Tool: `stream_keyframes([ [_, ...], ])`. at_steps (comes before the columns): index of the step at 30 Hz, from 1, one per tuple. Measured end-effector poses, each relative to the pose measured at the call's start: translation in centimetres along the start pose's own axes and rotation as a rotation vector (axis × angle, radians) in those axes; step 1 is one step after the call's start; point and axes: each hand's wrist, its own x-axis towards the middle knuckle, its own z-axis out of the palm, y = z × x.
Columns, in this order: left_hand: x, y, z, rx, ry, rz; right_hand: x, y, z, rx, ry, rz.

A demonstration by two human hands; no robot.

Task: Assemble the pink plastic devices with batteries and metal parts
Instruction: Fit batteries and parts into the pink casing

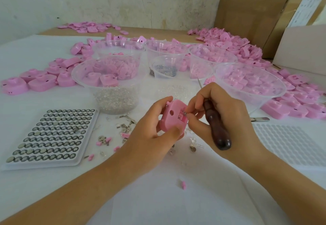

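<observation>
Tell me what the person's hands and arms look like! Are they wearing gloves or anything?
No gloves. The left hand and right hand are both bare, with no rings to be seen. The left forearm and right forearm are bare too: no sleeves, watch or bracelet show anywhere in the picture. The nails look short and unpainted.

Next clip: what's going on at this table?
A person is assembling a pink device. The left hand grips it above the table, while the right hand pinches a small metal part at its open slot, with a wooden-handled tool tucked in the same hand. A battery tray lies to the left, and tubs of parts stand behind.
</observation>
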Motion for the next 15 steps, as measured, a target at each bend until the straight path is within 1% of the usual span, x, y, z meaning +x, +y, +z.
stream_keyframes([
  [6,0.16,-0.13,-0.17,-0.042,0.016,0.009,-0.25,0.19,0.37,-0.006,0.013,0.020],
  [10,0.15,-0.01,-0.26,-0.088,0.018,-0.016,-0.53,0.19,0.74,-0.039,0.032,0.011],
  [13,0.10,0.21,-0.40,-0.130,0.039,-0.038,-0.45,0.04,0.81,-0.050,-0.003,0.056],
  [15,0.10,0.44,-0.47,-0.162,0.037,-0.050,-0.28,-0.24,0.82,-0.028,-0.027,0.035],
])
